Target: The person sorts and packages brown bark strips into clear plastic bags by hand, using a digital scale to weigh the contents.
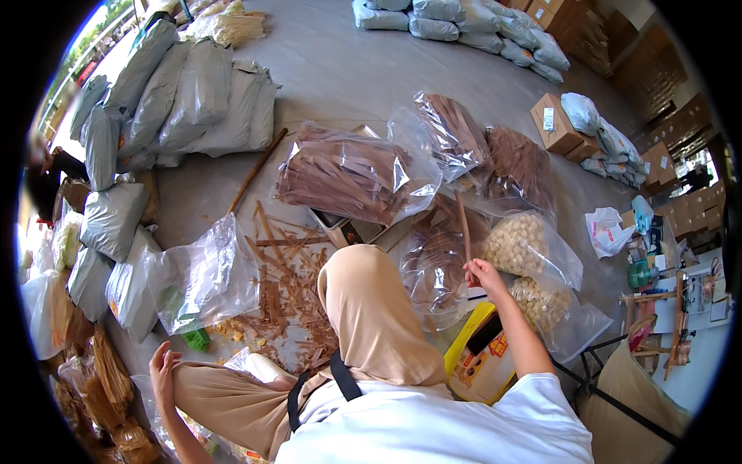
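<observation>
My right hand (483,278) is closed around the lower end of a long, thin reddish-brown strip (464,224), which stands roughly upright. Beside it lie a clear bag of brown strips (437,263) and a clear bag of pale round pieces (514,241). Over by my bent left knee, my left hand (164,373) is empty, its fingers apart and slightly curled. Ahead of my knees a big clear bag full of flat brown strips (340,174) rests on a dark, metal-edged box (348,230). More bagged brown strips (456,131) lie beyond it.
Broken brown scraps (290,309) litter the floor by a crumpled clear bag (209,274). A wooden stick (259,170) lies near grey sacks (193,100). A yellow-rimmed container (468,363) stands by my right side. Cartons (555,124) and a cluttered table (696,340) are at right.
</observation>
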`<move>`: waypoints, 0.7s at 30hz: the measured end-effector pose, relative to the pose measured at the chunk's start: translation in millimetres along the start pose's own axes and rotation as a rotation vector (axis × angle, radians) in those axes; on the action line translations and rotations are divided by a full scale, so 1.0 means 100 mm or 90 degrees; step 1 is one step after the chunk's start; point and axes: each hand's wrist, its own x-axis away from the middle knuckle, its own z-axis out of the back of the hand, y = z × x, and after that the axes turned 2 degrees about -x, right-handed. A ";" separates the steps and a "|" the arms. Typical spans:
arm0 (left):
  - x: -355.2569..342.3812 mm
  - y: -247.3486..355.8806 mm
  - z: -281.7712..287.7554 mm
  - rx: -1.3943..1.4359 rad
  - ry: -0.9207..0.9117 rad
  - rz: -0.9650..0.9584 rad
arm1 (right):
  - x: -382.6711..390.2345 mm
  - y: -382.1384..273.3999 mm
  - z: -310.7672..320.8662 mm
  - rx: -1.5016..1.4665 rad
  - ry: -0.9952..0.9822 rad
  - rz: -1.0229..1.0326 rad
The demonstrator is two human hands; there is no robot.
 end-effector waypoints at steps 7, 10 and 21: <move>0.09 -0.08 0.07 0.000 0.027 0.005 | -0.76 -0.57 -0.53 0.174 -0.078 0.105; 0.21 -0.02 0.09 0.012 0.039 0.012 | -1.12 -0.75 -0.66 0.269 -0.014 0.199; 0.42 -0.07 0.16 0.034 0.080 0.020 | -2.12 -1.11 -1.13 0.022 0.116 0.282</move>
